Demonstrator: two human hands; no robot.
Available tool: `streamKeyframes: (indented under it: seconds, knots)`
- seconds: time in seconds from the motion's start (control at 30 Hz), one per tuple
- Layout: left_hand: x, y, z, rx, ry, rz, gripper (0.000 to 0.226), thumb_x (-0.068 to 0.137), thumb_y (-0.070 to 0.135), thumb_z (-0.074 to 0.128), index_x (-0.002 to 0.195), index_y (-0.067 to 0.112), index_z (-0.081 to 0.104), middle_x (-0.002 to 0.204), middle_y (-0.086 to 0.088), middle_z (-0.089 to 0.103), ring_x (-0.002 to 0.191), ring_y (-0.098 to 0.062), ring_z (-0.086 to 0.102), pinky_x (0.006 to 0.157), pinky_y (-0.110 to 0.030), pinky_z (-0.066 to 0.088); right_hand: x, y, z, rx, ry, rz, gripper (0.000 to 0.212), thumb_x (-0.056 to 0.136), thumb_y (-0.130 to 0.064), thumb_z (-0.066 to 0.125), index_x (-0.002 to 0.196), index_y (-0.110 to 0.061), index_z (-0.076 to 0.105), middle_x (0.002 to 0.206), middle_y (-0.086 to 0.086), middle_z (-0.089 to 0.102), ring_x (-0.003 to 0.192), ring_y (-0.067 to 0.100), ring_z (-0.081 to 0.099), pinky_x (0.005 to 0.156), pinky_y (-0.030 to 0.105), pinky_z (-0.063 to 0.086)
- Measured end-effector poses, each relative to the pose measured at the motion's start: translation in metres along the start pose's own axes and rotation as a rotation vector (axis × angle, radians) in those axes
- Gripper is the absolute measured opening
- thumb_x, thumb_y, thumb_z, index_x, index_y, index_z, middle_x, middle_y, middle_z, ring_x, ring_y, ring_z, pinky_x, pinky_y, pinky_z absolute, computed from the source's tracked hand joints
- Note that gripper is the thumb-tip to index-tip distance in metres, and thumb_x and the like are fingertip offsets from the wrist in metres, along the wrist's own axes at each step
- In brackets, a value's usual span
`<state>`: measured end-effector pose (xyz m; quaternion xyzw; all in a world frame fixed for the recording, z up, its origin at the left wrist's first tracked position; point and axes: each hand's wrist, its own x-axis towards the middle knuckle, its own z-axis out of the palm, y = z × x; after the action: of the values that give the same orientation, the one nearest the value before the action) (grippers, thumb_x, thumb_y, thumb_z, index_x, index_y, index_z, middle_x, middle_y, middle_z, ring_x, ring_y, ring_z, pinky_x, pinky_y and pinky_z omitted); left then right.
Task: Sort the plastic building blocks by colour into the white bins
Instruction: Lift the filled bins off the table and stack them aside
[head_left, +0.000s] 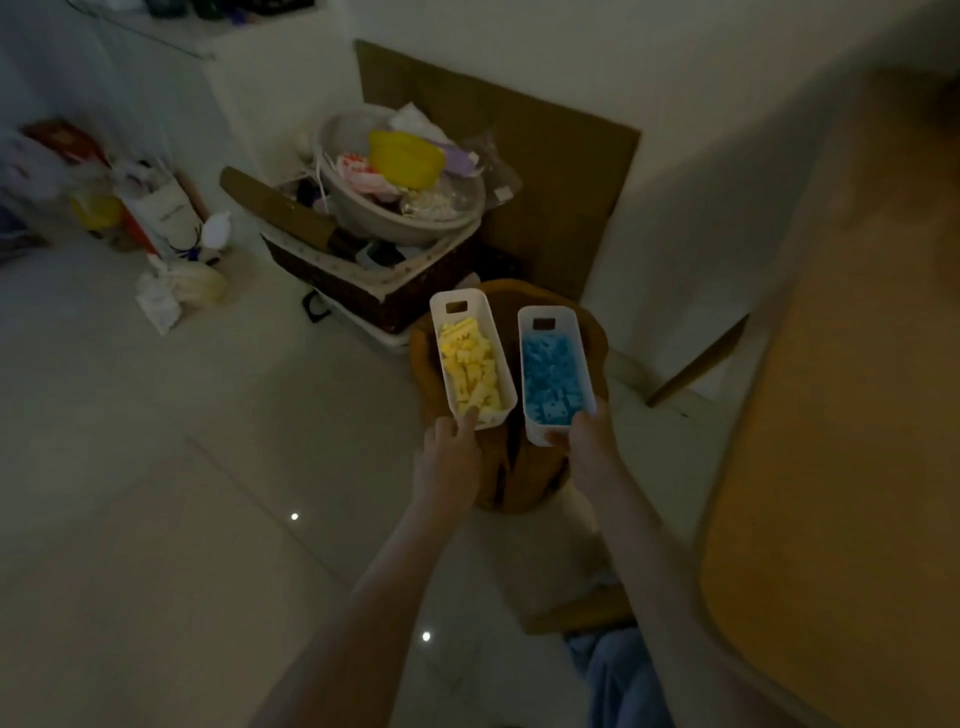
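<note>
Gripping near ends: left hand (449, 460) holds the yellow-block bin (506, 384), right hand (589, 449) the blue-block bin (535, 431), side by side over a stool (524, 483).

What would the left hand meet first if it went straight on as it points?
The white bin of yellow blocks: the left hand grips its near end. Beyond the bin, likely the dark basket, though depth is unclear.

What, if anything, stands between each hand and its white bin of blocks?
Nothing visible. The left hand grips the near end of the yellow-block bin, and the right hand grips the near end of the blue-block bin. The bins are side by side, apart.
</note>
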<state>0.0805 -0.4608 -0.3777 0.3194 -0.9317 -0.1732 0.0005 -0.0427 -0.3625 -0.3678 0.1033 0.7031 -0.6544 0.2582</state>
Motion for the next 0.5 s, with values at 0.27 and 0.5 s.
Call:
streamKeyframes:
  seconds: [0.27,0.5]
  knots:
    - [0.022,-0.032,0.007,-0.371,0.099,-0.058,0.011,0.095,0.009,0.048,0.104,0.006,0.053,0.107,-0.012,0.061,0.093,-0.027,0.062,0.069,-0.03,0.048,0.009,0.014,0.01,0.047,-0.261,-0.002,0.044,0.095,-0.005,0.04,0.135,-0.023,0.042,0.119,0.001,0.06,0.103,0.015,0.062,0.077,0.032,0.056]
    - [0.026,-0.049,0.001,-0.332,0.063,-0.045,0.022,0.092,0.01,0.055,0.111,0.0,0.051,0.114,-0.018,0.053,0.096,-0.03,0.056,0.07,-0.027,0.038,-0.003,0.007,0.016,-0.235,-0.143,-0.04,0.055,0.099,-0.019,0.036,0.148,-0.027,0.013,0.137,-0.002,0.038,0.117,0.017,0.048,0.091,0.032,0.043]
